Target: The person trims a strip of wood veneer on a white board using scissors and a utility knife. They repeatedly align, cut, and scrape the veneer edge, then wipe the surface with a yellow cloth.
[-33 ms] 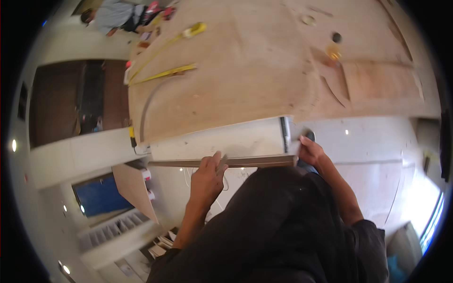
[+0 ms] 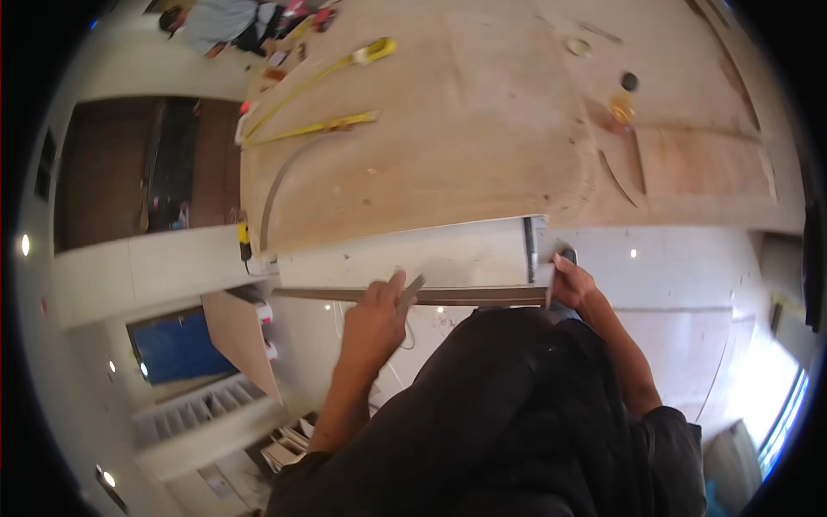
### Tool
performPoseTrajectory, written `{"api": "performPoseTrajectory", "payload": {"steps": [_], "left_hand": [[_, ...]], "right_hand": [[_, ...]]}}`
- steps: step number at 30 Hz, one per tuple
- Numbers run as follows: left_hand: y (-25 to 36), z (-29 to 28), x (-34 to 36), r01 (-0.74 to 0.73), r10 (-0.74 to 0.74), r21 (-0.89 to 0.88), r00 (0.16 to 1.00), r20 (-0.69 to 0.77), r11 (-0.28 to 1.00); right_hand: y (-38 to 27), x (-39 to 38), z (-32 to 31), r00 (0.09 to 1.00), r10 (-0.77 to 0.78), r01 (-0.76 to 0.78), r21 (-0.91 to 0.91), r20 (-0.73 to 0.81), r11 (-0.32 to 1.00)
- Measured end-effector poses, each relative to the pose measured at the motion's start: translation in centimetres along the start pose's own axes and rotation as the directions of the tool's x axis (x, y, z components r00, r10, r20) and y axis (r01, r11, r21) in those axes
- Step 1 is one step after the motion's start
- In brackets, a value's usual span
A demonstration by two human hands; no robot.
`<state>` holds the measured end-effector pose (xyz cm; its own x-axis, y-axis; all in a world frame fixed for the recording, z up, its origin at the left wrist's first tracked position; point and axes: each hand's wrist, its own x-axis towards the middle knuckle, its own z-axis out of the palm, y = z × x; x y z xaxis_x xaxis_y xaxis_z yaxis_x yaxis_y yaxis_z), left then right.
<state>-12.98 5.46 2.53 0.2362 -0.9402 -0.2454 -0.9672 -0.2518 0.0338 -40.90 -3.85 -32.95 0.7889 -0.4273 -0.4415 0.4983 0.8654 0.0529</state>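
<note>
A long white box-like piece with a brown front edge (image 2: 405,250) lies along the near side of the plywood worktop, in front of my body. My left hand (image 2: 372,317) is at the middle of its front edge, fingers closed round a thin, flat grey strip (image 2: 412,295) that points up and to the right. I cannot make out what kind of thing the strip is. At the box's right end, my right hand (image 2: 575,283) grips the thin upright end piece (image 2: 550,280). A dark band (image 2: 531,250) crosses the white surface near that end.
On the plywood worktop (image 2: 448,129) lie a yellow tape measure (image 2: 375,52), a curved thin strip (image 2: 284,177) and a bottle of amber liquid (image 2: 622,105). A yellow-and-black tool (image 2: 245,241) is at the left edge. Another person (image 2: 220,30) is at the far left.
The view has shifted slightly, so the worktop and its things appear a little further right. Both hands keep their places at the box, still holding the strip and the end piece.
</note>
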Motion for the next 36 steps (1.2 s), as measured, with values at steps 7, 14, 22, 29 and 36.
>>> {"api": "performPoseTrajectory", "payload": {"steps": [7, 14, 22, 29, 36], "left_hand": [[-8.7, -2.5, 10.1, -0.165, 0.202, 0.151, 0.94, -0.276, 0.975], [-14.0, -1.6, 12.3, -0.401, 0.365, 0.023, 0.805, -0.467, 0.916], [-29.6, -3.3, -0.5, -0.492, 0.104, -0.153, 0.456, -0.884, 0.857], [-47.3, 6.0, -6.0, -0.195, -0.921, -0.941, 0.226, -0.318, 0.278], [-54.2, 16.9, -2.6, -0.102, -0.957, -0.984, 0.266, 0.112, -0.143]], "right_hand": [[0.6, 0.3, -4.7, 0.994, -0.045, 0.012, -0.312, -0.1, 0.95], [-5.8, 3.3, -11.0, 0.996, -0.087, 0.047, -0.782, -0.01, 0.621], [-6.7, -3.3, -7.4, 0.753, -0.598, -0.122, -0.952, -0.274, 0.282], [-4.9, -5.9, 0.4, 0.692, -0.494, -0.053, -0.718, -0.527, 0.694], [-0.7, -6.2, 5.5, 0.793, -0.458, -0.149, -0.857, -0.402, 0.493]]}}
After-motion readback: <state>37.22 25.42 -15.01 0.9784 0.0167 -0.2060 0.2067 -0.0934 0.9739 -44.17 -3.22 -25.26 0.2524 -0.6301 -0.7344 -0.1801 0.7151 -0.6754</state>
